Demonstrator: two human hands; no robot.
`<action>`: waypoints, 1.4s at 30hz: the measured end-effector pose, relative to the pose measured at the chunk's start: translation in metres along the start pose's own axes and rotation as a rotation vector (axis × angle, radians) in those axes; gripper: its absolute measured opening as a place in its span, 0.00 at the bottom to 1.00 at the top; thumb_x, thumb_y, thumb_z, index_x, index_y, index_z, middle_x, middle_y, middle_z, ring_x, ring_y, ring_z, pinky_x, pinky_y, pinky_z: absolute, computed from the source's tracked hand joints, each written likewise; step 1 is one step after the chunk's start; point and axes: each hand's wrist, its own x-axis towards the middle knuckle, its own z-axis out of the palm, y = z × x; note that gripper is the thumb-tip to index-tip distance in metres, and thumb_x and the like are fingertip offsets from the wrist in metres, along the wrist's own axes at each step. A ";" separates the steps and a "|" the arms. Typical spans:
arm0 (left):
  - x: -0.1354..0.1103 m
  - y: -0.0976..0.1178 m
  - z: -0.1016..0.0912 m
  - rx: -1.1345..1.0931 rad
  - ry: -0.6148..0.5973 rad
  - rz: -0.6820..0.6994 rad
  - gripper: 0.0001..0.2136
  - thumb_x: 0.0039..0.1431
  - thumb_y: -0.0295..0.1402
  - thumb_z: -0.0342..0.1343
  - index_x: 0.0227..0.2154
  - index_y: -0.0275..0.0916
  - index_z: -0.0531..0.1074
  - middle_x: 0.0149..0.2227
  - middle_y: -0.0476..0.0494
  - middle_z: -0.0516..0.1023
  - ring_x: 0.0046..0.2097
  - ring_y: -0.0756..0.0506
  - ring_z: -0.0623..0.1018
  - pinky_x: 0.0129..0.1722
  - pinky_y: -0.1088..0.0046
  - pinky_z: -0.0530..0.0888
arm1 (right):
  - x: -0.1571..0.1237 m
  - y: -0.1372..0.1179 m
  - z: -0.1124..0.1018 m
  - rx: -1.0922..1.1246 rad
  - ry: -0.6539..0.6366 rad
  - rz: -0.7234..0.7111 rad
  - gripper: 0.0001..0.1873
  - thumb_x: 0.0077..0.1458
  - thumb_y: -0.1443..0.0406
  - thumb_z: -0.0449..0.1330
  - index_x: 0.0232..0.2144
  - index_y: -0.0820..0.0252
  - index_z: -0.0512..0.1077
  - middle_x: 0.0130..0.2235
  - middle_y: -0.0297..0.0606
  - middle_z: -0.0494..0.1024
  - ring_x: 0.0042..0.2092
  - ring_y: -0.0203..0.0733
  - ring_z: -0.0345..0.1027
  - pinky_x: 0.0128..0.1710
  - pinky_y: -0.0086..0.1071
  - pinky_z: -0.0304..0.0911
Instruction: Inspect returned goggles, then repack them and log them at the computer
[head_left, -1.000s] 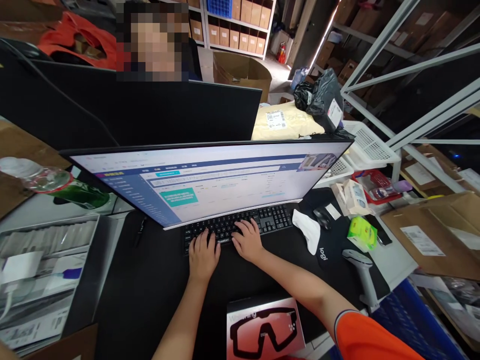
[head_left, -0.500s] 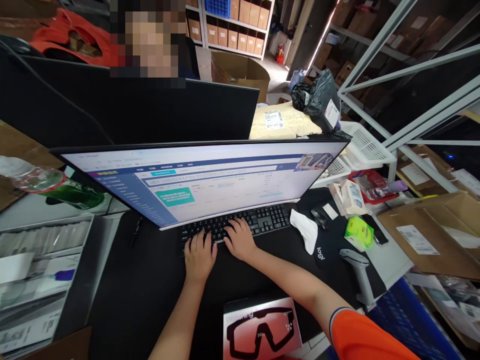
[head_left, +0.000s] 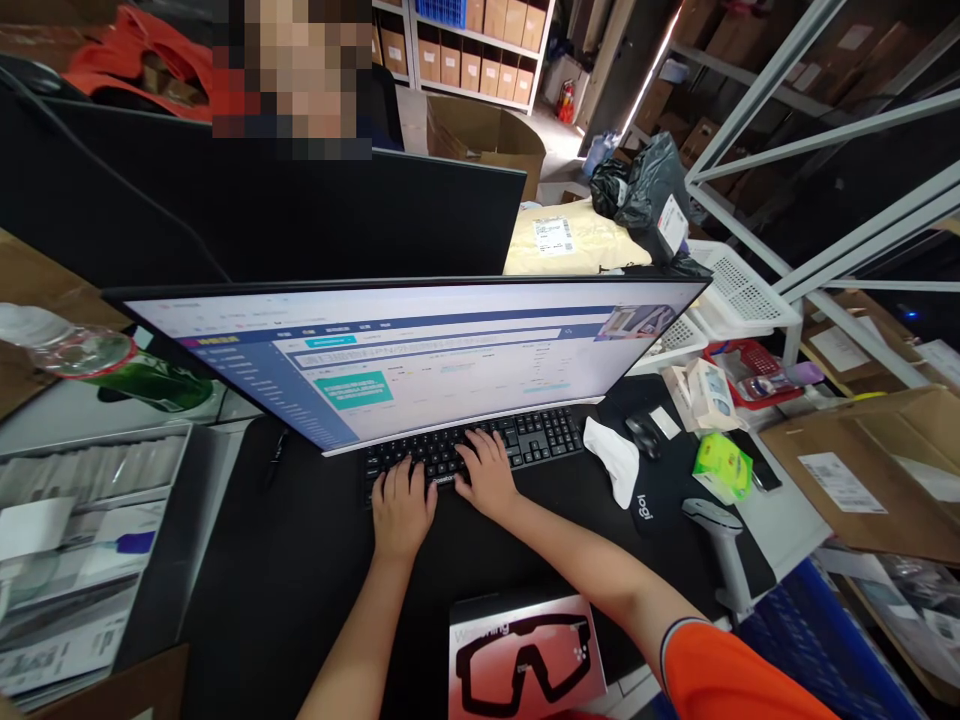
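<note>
Both hands rest on a black keyboard [head_left: 540, 438] below a wide monitor [head_left: 450, 370] that shows a web page. My left hand [head_left: 403, 505] lies over the keyboard's left end, fingers spread on the keys. Just to its right, my right hand [head_left: 486, 475] sits over the middle keys with its fingers apart. Neither hand holds anything. A flat box with goggles pictured on it [head_left: 525, 660] lies near the desk's front edge, between my forearms. To the right of the keyboard are a crumpled white tissue [head_left: 613, 462] and a black mouse [head_left: 643, 437].
At right stand a barcode scanner [head_left: 720, 550], a green packet [head_left: 721, 467] and an open cardboard box [head_left: 870, 470]. A tray of packets [head_left: 180, 500] and a green bottle [head_left: 142, 375] are at left. A person [head_left: 300, 70] is behind the second monitor [head_left: 375, 220].
The whole view has shifted slightly, so the scene sits a little further right. Both hands stay on the keyboard, with only small finger movement.
</note>
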 end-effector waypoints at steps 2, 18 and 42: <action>0.000 0.000 0.000 0.005 0.002 0.000 0.18 0.67 0.36 0.50 0.52 0.29 0.73 0.55 0.24 0.75 0.56 0.31 0.72 0.58 0.48 0.65 | 0.001 0.002 0.000 -0.014 0.018 -0.006 0.28 0.60 0.57 0.62 0.59 0.63 0.69 0.64 0.52 0.66 0.68 0.56 0.53 0.70 0.57 0.46; -0.001 -0.002 0.003 -0.008 0.038 0.017 0.17 0.66 0.36 0.52 0.51 0.29 0.72 0.54 0.24 0.74 0.56 0.32 0.73 0.60 0.48 0.67 | -0.016 0.002 0.000 -0.026 0.002 -0.189 0.13 0.63 0.65 0.58 0.49 0.59 0.76 0.52 0.44 0.77 0.57 0.48 0.65 0.64 0.45 0.55; -0.001 -0.001 0.005 -0.043 0.047 0.004 0.16 0.65 0.35 0.53 0.51 0.29 0.71 0.54 0.24 0.73 0.57 0.31 0.72 0.61 0.46 0.67 | 0.010 -0.001 -0.003 0.020 0.066 -0.052 0.22 0.65 0.61 0.55 0.57 0.67 0.67 0.50 0.49 0.77 0.62 0.52 0.59 0.69 0.53 0.47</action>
